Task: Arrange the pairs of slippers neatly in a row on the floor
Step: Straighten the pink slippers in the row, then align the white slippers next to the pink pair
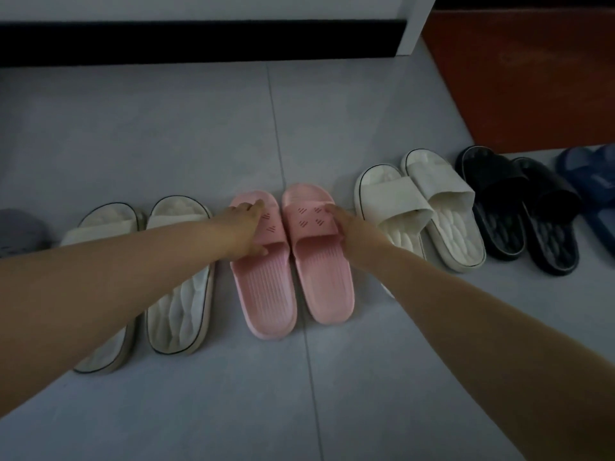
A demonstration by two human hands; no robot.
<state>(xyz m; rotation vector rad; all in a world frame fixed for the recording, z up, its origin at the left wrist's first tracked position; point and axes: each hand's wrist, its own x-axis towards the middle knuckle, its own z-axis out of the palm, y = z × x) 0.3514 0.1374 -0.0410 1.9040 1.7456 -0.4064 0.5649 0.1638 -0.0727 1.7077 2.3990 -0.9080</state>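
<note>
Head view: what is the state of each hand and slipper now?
left pink slipper, flat on the floor.
right pink slipper, flat on the floor.
left hand, grips the strap of the left pink slipper.
right hand, holds the strap of the right pink slipper.
left cream pair, flat, side by side.
right cream pair, flat, turned askew.
black pair, flat, turned askew.
blue slippers, cut off by the frame.

The pink slippers (266, 294) in the middle look like soft matt plastic, smooth on the straps and ribbed with fine lengthwise grooves on the footbeds. The cream pair (176, 311) at 9 o'clock and the second cream pair (456, 227) at 3 o'clock are matt too, with bumpy, quilted footbeds, while the black slippers (549, 241) beyond shine glossy. The floor (166, 128) is smooth, matt grey tile.
</note>
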